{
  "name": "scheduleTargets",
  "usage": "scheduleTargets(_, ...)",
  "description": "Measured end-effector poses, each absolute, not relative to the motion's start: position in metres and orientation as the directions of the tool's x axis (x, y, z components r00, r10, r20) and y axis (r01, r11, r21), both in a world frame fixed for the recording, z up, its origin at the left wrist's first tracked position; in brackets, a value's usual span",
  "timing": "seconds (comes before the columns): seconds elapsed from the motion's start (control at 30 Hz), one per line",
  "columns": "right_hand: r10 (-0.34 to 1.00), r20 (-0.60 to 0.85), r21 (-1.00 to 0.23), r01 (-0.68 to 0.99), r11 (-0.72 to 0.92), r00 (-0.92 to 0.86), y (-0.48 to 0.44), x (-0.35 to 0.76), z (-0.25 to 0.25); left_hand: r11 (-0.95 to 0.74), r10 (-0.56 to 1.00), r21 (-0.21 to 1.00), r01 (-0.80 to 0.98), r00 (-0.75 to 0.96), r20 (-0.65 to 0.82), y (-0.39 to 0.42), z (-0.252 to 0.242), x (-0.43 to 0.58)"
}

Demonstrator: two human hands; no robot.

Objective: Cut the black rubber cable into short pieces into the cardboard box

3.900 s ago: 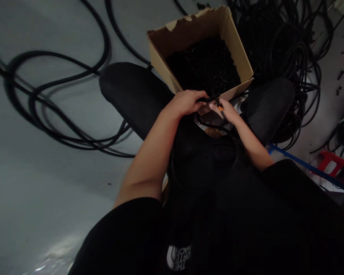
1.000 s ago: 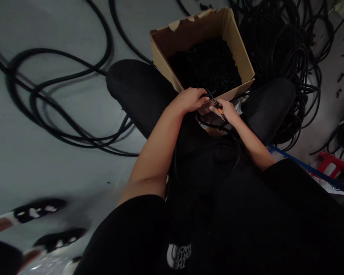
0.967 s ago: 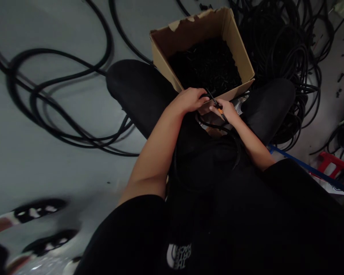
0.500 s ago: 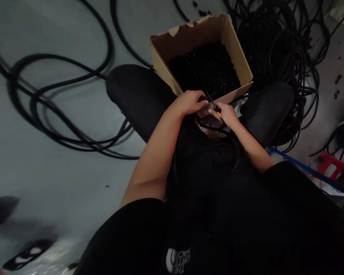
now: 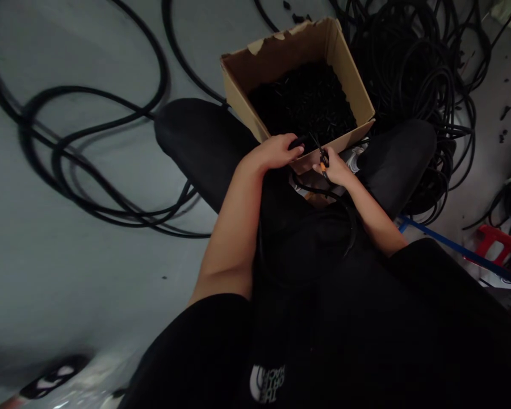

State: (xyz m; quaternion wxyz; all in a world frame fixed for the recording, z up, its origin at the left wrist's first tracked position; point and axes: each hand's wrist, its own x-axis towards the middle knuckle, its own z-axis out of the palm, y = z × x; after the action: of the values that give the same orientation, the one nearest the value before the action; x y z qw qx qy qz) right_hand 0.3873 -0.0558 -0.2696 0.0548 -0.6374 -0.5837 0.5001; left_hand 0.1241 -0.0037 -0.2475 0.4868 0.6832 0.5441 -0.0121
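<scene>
My left hand (image 5: 279, 151) is closed around a black cable (image 5: 298, 141), whose end sticks out over the near rim of a cardboard box (image 5: 238, 94). To its right, my right hand (image 5: 337, 168) grips scissors (image 5: 324, 161) with black and orange handles. Their thin blades are spread and point up and left, close to the cable end; whether they touch it I cannot tell. Inside the box lies a heap of short black cut pieces (image 5: 306, 102). Another length of black cable (image 5: 351, 224) curves below my hands across my lap.
Loops of thick black cable (image 5: 97, 122) spread over the grey floor at left. A dense tangle of cable (image 5: 417, 68) lies right of the box. At lower right are a blue bar (image 5: 447, 243) and a red plastic object (image 5: 500, 244). A person's shoe (image 5: 53, 378) shows at lower left.
The scissor blades have come apart and moved slightly off the cable. My left hand has shifted a little left with the cable. At lower left, the other person's foot has moved slightly right.
</scene>
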Motion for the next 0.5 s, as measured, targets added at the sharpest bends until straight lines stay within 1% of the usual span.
scheduleTargets(0.07, 0.81, -0.555, -0.685, 0.656, -0.317, -0.188, -0.055, 0.389, -0.28, 0.12, 0.717, 0.695, 0.709, 0.423, -0.554, -0.004, -0.249, 0.12)
scheduleTargets(0.2, 0.829, -0.512, -0.737, 0.612, -0.289, -0.225, -0.054, 0.392, -0.293, 0.256, 0.721, 0.817, 0.517, 0.461, -0.518, -0.006, -0.253, 0.11)
scheduleTargets(0.27, 0.818, -0.517, -0.742, 0.607, -0.283, -0.251, -0.054, 0.391, -0.294, 0.317, 0.712, 0.832, 0.456, 0.465, -0.526, -0.007, -0.252, 0.103)
scheduleTargets(0.37, 0.803, -0.526, -0.757, 0.584, -0.293, -0.279, -0.055, 0.389, -0.29, 0.356, 0.714, 0.828, 0.434, 0.444, -0.541, -0.015, -0.245, 0.097)
scheduleTargets(0.5, 0.804, -0.493, -0.808, 0.518, -0.281, -0.333, -0.056, 0.386, -0.28, 0.398, 0.785, 0.842, 0.363, 0.34, -0.518, -0.029, -0.237, 0.099)
